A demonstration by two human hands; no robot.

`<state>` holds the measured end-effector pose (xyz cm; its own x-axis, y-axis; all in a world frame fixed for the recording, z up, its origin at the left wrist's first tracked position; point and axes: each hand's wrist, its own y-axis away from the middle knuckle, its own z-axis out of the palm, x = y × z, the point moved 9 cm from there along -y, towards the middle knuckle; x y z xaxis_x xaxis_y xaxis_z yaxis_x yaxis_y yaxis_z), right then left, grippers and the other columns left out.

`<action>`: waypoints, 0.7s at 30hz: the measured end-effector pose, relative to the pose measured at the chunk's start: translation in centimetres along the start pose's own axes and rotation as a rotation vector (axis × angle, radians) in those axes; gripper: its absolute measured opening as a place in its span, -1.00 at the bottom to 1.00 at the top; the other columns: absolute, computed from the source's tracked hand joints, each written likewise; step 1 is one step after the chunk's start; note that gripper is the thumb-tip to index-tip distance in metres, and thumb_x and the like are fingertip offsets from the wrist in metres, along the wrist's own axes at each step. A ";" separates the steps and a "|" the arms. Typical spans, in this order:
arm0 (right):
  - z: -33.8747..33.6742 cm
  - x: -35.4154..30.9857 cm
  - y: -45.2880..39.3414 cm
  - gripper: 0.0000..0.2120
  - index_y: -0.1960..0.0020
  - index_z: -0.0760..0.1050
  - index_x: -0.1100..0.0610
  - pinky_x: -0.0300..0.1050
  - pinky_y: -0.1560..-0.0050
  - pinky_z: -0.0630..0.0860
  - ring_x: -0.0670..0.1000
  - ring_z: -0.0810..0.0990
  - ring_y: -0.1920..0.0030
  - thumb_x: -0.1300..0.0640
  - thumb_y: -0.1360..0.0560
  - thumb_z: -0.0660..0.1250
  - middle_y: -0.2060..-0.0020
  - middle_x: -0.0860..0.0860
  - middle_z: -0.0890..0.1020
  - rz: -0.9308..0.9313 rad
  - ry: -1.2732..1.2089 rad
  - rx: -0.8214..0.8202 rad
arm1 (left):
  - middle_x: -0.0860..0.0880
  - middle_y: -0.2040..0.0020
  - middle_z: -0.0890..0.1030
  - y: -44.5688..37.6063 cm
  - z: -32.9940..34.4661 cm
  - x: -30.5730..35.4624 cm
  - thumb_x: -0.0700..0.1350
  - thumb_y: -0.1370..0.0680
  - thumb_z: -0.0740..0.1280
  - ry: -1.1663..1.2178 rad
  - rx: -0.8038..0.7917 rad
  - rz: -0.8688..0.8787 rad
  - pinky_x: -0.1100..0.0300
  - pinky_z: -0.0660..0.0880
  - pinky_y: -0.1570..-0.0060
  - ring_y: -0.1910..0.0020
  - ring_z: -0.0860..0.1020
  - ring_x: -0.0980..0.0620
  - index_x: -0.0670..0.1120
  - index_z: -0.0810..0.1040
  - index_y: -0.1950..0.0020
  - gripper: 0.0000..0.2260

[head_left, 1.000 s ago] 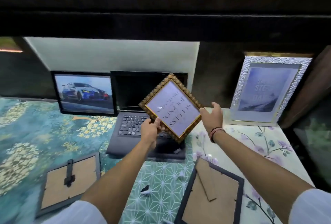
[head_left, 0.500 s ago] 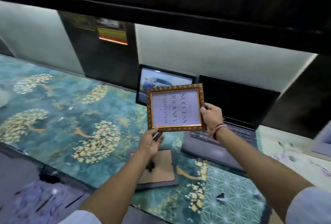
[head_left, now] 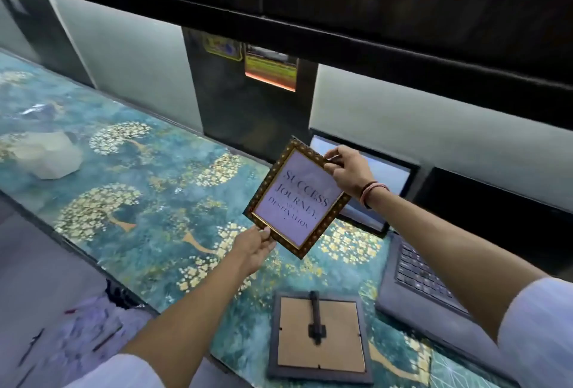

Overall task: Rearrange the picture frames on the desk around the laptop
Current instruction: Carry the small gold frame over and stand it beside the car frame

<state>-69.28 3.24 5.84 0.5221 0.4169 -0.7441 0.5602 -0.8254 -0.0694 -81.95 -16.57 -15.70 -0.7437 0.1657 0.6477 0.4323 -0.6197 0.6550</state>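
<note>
Head view shows you holding the gold frame (head_left: 298,197) in the air, tilted, over the patterned desk mat (head_left: 148,201), left of the laptop (head_left: 434,279). Your left hand (head_left: 254,248) pinches its near lower corner; your right hand (head_left: 350,170) has its fingers closed on the far top edge. Both grips sit on corners, so a twist could let the frame slip and drop onto the face-down frame (head_left: 319,338) lying just below, or knock the car picture (head_left: 384,180) standing close behind your right hand. Your right wrist hides much of that picture, and the laptop runs out of view at the right. Whether the gold frame's back stand is folded out cannot be seen from here.
</note>
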 end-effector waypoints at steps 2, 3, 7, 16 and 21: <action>1.2 -1.5 -2.0 -0.88 0.00 0.63 0.13 -0.14 0.01 0.55 0.05 0.65 0.09 0.27 -0.50 0.38 0.13 0.07 0.71 -0.044 0.042 -0.020 | -0.21 -0.22 0.52 -1.7 -0.6 0.5 -0.39 -0.66 0.16 0.056 0.034 -0.030 -0.07 0.36 -0.43 -0.30 0.50 -0.18 -0.31 0.48 -0.22 -0.82; 1.8 -2.3 -3.4 -0.87 0.01 0.65 0.12 -0.18 0.04 0.51 0.03 0.62 0.13 0.27 -0.50 0.37 0.15 0.05 0.70 -0.071 0.058 -0.022 | -0.21 -0.23 0.51 -2.7 -0.6 1.4 -0.41 -0.66 0.15 0.076 0.045 -0.031 -0.06 0.37 -0.42 -0.31 0.49 -0.17 -0.30 0.49 -0.12 -0.85; 4.3 -4.6 -7.7 -0.61 -0.14 0.67 0.15 -0.21 0.02 0.44 0.04 0.59 0.04 0.40 -0.49 0.18 0.03 0.08 0.69 -0.130 0.179 -0.077 | -0.26 -0.27 0.43 -6.7 -1.7 4.6 -0.49 -0.61 0.14 0.166 0.168 -0.006 0.05 0.51 -0.03 -0.34 0.44 -0.18 -0.39 0.37 -0.36 -0.68; 8.6 -7.3 -14.5 -0.58 -0.22 0.59 0.14 -0.12 -0.17 0.38 0.11 0.48 -0.23 0.40 -0.46 0.18 -0.18 0.09 0.52 -0.157 0.444 -0.219 | -0.16 0.03 0.48 -13.6 -1.1 8.6 -0.47 -0.58 0.17 0.195 0.165 -0.033 0.03 0.52 -0.16 0.07 0.46 -0.10 -0.25 0.43 0.05 -0.85; 10.4 -8.6 -16.3 -0.54 -0.34 0.53 0.16 -0.01 -0.33 0.41 0.13 0.48 -0.33 0.41 -0.50 0.18 -0.30 0.11 0.55 -0.096 0.481 -0.236 | -0.15 0.00 0.47 -16.8 -0.2 10.1 -0.52 -0.54 0.15 0.250 0.157 -0.044 0.02 0.36 -0.39 -0.14 0.39 -0.13 -0.23 0.40 0.17 -0.77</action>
<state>-89.55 9.18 6.46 0.6657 0.6590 -0.3500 0.7202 -0.6902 0.0703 -96.85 -4.68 -20.20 -0.8577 -0.0164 0.5139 0.4557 -0.4869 0.7451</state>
